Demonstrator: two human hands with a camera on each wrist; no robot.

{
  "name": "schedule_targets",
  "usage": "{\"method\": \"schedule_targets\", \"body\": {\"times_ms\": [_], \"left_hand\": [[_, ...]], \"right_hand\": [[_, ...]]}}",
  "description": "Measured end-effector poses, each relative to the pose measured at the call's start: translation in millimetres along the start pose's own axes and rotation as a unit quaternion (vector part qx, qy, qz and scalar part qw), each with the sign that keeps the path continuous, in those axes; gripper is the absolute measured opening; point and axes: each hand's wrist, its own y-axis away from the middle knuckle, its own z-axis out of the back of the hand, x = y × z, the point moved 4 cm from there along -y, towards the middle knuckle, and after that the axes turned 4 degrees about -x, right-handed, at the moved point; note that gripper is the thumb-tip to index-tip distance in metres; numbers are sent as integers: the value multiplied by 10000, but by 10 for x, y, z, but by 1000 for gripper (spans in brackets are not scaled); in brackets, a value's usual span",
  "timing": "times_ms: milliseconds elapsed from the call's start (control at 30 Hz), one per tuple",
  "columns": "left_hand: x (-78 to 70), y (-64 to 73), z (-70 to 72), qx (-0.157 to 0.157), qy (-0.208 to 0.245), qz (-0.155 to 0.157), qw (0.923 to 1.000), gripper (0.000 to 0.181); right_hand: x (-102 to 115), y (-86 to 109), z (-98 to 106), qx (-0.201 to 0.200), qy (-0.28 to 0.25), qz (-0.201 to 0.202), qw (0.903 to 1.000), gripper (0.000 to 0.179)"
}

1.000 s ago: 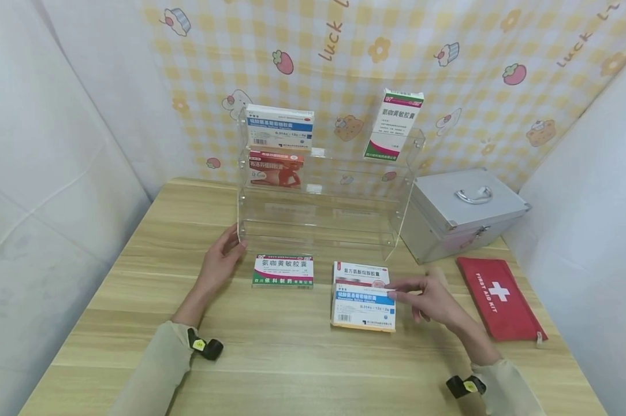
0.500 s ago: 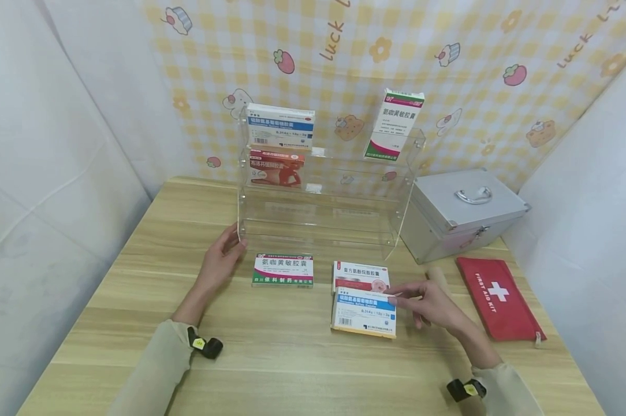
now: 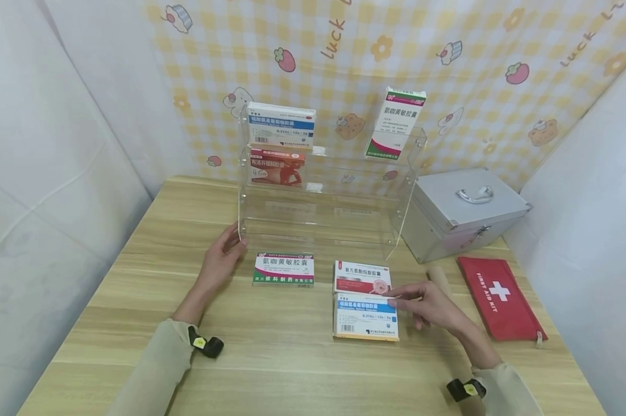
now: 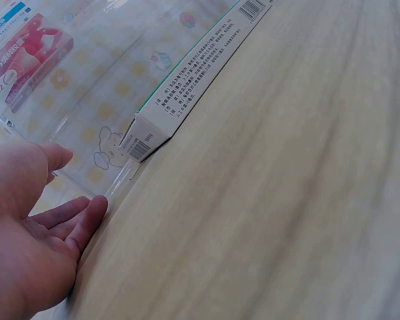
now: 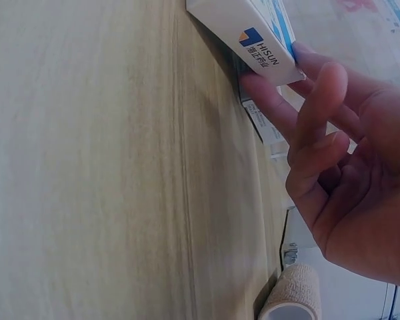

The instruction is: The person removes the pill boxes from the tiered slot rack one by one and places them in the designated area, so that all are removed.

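Observation:
My left hand (image 3: 222,257) grips the lower left side edge of a clear stepped acrylic rack (image 3: 318,226); in the left wrist view, thumb and fingers lie about the panel. My right hand (image 3: 429,303) pinches the right side of a white-and-blue medicine box (image 3: 365,316), whose near edge shows a thin orange line. Directly behind that box lies a white-and-red medicine box (image 3: 362,277). A green-and-white medicine box (image 3: 284,270) lies before the rack, near my left hand. In the right wrist view, the held box's white end (image 5: 253,40) appears between the fingers.
The rack bears a blue-and-white box (image 3: 282,126), a red box (image 3: 276,167) and an upright green-and-white box (image 3: 396,124). To the right stand a silver case (image 3: 464,208), a red first aid pouch (image 3: 500,297) and a beige bandage roll (image 5: 293,293).
The white-and-blue box has slid toward me, uncovering more of the white-and-red box behind it. My right hand has shifted slightly; the left hand keeps its place at the rack.

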Motion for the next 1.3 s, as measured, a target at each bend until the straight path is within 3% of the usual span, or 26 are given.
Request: {"method": "schedule_targets", "body": {"times_ms": [400, 767, 1300], "left_hand": [[-1, -17, -5, 14, 113, 118, 9999, 56], [19, -30, -8, 61, 242, 133, 9996, 56], [17, -43, -10, 44, 128, 115, 9998, 57]], "right_hand": [[-8, 2, -8, -185, -180, -282, 9993, 27], [3, 1, -37, -281, -196, -224, 9992, 24], [4, 25, -52, -602, 294, -301, 9973, 23]]}}
